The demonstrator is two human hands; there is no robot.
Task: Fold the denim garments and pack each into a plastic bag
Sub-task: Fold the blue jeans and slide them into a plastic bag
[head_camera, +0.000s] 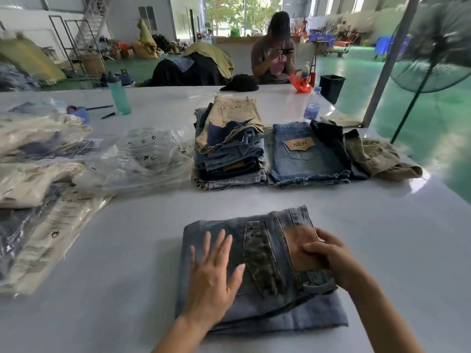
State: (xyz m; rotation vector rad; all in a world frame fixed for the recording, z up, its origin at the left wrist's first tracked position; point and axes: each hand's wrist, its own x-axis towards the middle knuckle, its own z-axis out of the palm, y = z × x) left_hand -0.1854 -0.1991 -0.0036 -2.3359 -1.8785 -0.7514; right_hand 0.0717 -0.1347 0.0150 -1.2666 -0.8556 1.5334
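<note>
A folded blue denim garment (257,309) with a camouflage pocket and a brown leather patch lies on the white table (127,314) right in front of me. My left hand (216,273) lies flat on its left half, fingers spread and straight. My right hand (331,258) rests on the right side over the leather patch, fingers bent at the waistband edge. Empty clear plastic bags (142,159) lie heaped at the left middle. Behind them stands a stack of folded denim (229,151), with blue denim shorts (305,154) labelled NEW beside it.
Packed bags of garments (38,174) cover the table's left side. A teal bottle (118,94), pens, a water bottle (312,108) and loose olive clothes (377,154) sit further back. A person (274,52) sits across the table. A standing fan (433,52) is at the right.
</note>
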